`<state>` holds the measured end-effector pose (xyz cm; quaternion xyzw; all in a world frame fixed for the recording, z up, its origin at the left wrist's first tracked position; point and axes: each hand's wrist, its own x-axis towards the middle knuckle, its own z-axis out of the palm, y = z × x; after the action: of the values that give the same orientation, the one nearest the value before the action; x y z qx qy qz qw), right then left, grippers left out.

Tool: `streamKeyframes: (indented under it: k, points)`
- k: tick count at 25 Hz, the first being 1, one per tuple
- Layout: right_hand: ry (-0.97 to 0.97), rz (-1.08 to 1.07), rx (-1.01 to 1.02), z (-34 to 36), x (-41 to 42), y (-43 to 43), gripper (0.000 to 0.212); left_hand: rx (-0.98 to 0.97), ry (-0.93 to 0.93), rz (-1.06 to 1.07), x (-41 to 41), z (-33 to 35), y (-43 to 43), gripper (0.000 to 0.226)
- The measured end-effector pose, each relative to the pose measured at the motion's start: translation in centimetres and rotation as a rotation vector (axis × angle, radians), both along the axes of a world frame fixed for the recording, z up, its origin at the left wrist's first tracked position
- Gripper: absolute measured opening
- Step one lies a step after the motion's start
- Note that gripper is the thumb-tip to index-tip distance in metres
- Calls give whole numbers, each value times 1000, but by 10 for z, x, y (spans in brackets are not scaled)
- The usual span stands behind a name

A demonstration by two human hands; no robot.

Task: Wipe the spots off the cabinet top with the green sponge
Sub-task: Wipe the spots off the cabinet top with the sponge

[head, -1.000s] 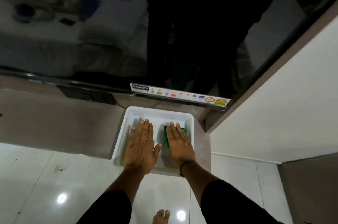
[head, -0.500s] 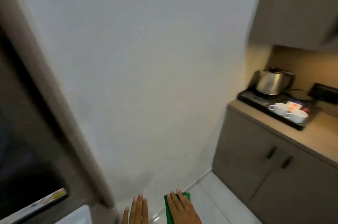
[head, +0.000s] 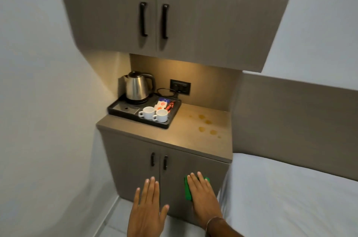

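Warm light from under the upper cabinet (head: pixel 174 14) brightens the niche and the counter (head: pixel 193 132); the kettle (head: pixel 138 87) shows glare. Walls toward the frame edges are dimmer, bluish, softly blurred. Straight edges bow from wide-angle distortion.

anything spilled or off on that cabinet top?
Yes. Several yellowish-brown spots dot the right half of the cabinet top, right of the black tray. They look like dried drips. The tray's kettle and two white cups stand upright and look orderly.
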<state>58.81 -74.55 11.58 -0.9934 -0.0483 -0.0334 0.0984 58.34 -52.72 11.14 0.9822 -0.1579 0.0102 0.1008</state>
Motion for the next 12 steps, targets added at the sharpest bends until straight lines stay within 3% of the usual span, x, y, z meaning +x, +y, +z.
streamKeyframes:
  k: [3,12]
  points:
    - [-57,-130,74,9,45,-51,84,46,-86,-65,66,8,-45,95]
    - [-6,-295,84,7,202,-111,74,57,-10,-168,297,5,-118,82]
